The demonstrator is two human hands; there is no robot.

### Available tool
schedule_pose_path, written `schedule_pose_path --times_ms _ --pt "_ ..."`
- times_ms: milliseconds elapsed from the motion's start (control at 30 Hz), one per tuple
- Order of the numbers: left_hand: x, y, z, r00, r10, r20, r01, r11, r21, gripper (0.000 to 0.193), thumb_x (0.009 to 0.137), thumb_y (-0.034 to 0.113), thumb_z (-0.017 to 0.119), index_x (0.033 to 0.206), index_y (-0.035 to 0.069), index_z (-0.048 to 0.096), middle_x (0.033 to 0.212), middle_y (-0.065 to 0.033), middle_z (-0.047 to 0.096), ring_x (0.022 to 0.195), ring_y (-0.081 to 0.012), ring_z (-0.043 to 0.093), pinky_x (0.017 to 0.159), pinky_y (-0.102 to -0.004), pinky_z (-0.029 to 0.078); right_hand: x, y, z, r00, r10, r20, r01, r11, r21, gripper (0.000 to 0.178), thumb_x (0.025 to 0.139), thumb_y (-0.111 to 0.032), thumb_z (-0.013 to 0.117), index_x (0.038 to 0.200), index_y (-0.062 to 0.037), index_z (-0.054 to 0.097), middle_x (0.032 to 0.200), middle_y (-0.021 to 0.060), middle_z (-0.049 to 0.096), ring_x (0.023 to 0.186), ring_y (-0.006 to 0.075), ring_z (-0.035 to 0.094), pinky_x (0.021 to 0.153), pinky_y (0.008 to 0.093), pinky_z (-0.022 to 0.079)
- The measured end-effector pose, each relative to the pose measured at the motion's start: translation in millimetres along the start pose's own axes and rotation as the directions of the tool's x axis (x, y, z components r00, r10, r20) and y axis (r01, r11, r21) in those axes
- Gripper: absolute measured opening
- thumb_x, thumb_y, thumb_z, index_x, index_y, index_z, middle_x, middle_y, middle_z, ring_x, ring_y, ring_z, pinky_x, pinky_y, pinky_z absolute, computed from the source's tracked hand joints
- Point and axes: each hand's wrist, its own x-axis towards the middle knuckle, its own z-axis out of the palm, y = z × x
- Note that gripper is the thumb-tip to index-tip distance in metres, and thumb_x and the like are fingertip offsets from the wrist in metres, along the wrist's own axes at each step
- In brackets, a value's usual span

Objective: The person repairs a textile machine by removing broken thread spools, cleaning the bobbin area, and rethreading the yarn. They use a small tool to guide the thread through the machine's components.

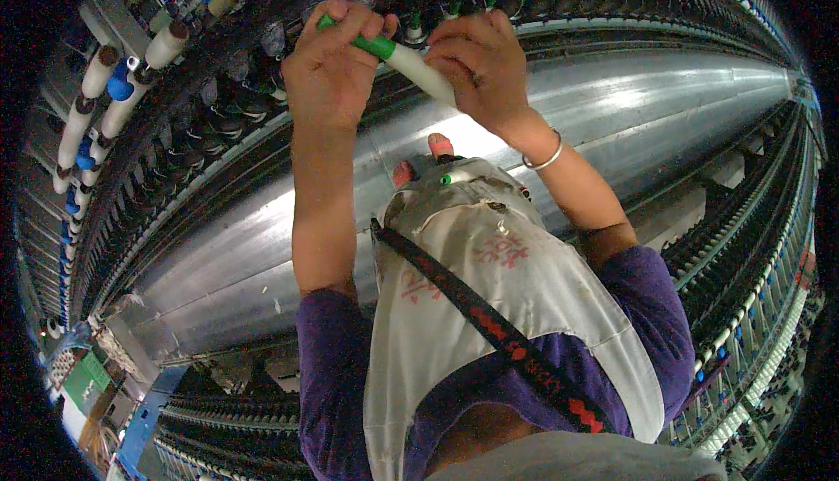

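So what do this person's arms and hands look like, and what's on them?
The left hand and the right hand are both bare. A thin, round, silver-coloured bangle circles the right wrist; none shows on the left. Short purple fabric sleeves, a left sleeve and a right sleeve, leave the forearms uncovered.

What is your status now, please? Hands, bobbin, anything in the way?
Left hand holds bobbin by green end. Right hand at white end, grip unclear. Bobbin tilted, spindle row behind. Nothing seen blocking it.
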Motion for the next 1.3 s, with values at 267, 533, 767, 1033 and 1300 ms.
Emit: schedule_pose_path --times_ms 267,533,767,1033,1300 --pt "-31 -20 -44 0.854 0.013 -0.52 -0.051 0.997 -0.059 0.012 0.087 -0.006 0.055 0.096 0.001 0.051 0.103 -0.0138 0.057 0.106 -0.0279 0.056 0.102 -0.0481 0.041 -81 5 51 0.928 0.337 0.155 -0.354 0.93 0.095 0.015 0.073 0.002 0.062 0.085 -0.0069 0.059 0.094 0.0069 0.059 0.083 0.0239 0.057 0.066 0.0339 0.048" --pt "-73 8 -94 0.921 -0.306 -0.242 0.369 0.885 0.285 0.025 0.089 0.025 0.061 0.096 0.001 0.06 0.099 -0.0167 0.065 0.096 -0.0323 0.065 0.085 -0.0412 0.055 -42 44 16 0.632 0.262 0.73 -0.77 0.103 0.63 0.025 0.089 -0.009 0.053 0.113 -0.0034 0.049 0.097 0.0089 0.062 0.064 0.0081 0.046 0.056 0.0235 0.042" --pt "-68 -25 -70 0.847 -0.327 -0.419 0.442 0.871 0.213 0.038 0.089 0.045 0.057 0.097 0.008 0.055 0.07 -0.0054 0.059 0.058 -0.0183 0.06 0.057 -0.0291 0.052 -26 32 20 0.793 0.184 0.581 -0.594 0.444 0.671 0.009 0.087 -0.011 0.062 0.091 -0.0027 0.062 0.077 0.001 0.054 0.074 0.0101 0.048 0.068 0.0249 0.041" --pt "-70 -55 -61 0.8 -0.524 -0.294 0.599 0.73 0.328 0.042 0.089 0.05 0.054 0.089 0.009 0.051 0.063 -0.0012 0.049 0.047 -0.0121 0.047 0.046 -0.0274 0.041 -27 58 16 0.659 0.297 0.691 -0.742 0.408 0.532 0.024 0.09 -0.014 0.057 0.111 -0.0036 0.054 0.09 0.0006 0.053 0.081 0.009 0.049 0.068 0.025 0.044" --pt "-68 -37 -63 0.717 -0.667 -0.201 0.676 0.736 -0.034 0.058 0.085 0.065 0.044 0.09 0.008 0.053 0.063 -0.0007 0.043 0.054 -0.0127 0.041 0.052 -0.0266 0.037 -59 33 -17 0.576 0.268 0.772 -0.788 0.431 0.438 0.005 0.08 -0.001 0.067 0.077 0.0014 0.069 0.073 0.0055 0.064 0.069 0.0098 0.057 0.063 0.024 0.045"
